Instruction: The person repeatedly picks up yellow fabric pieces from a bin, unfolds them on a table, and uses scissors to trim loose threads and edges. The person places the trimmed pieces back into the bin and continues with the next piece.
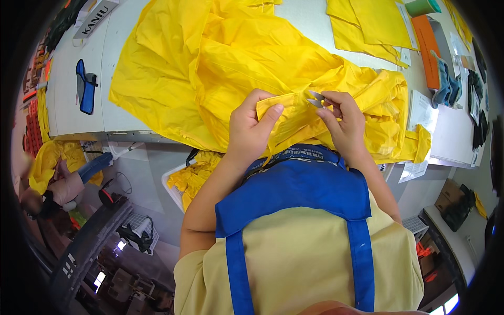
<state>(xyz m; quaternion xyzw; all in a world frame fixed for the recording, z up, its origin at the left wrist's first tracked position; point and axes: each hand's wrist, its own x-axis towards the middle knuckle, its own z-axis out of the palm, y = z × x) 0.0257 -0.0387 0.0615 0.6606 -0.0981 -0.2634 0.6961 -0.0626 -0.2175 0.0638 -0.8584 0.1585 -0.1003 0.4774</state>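
Note:
A large yellow garment (231,63) of thin, crinkled fabric spreads over the white table and hangs over its front edge toward me. My left hand (249,126) is closed on a folded, stitched edge of it, thumb on top. In my right hand (345,123) is a small pair of thread snips (316,99), gripped between thumb and fingers. Their two metal blades stand apart and point left, close to the stitched edge. Whether the blades touch a thread is too small to tell. A blue apron (291,197) covers my front.
Folded yellow pieces (373,26) lie at the far right beside an orange box (426,50) and a green roll (421,7). A blue-edged pouch (86,86) rests on the table (118,68) at left. Below the edge, a white basket (172,186) holds yellow cloth. Another person (63,184) is at left.

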